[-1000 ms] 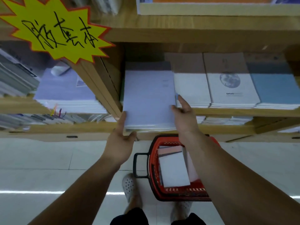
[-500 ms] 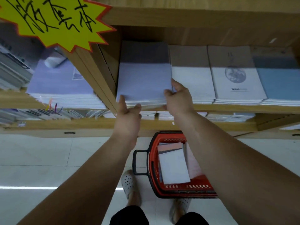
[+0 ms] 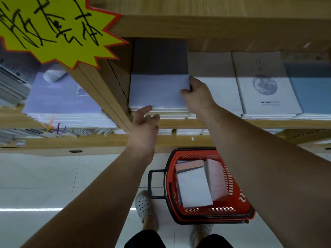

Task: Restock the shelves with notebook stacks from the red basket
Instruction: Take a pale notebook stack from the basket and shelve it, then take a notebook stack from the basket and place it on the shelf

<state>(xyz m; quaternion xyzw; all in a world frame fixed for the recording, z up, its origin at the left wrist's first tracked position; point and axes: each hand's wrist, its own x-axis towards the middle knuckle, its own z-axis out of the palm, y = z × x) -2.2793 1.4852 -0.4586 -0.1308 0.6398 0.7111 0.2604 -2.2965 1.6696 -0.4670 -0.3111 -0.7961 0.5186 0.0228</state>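
Observation:
A lavender notebook stack (image 3: 157,90) lies flat at the left end of the wooden shelf (image 3: 232,123), on top of other notebooks. My left hand (image 3: 143,122) is at the stack's front edge, its straight fingers touching the front. My right hand (image 3: 197,95) grips the stack's right edge, thumb on the cover and fingers tucked down the side. On the floor below stands the red basket (image 3: 211,214), holding a pale grey notebook stack (image 3: 195,188) and a pink one (image 3: 216,178).
To the right on the same shelf lie a white stack (image 3: 218,93), a moon-cover stack (image 3: 265,92) and a blue stack (image 3: 311,93). A yellow starburst sign (image 3: 53,29) hangs over the upright divider. Another lavender stack (image 3: 60,101) fills the left bay. My white shoes (image 3: 143,206) stand beside the basket.
Both hands pushed the lavender stack from the shelf's front edge deeper in until it sits fully on the shelf. My left hand slid back to the front edge.

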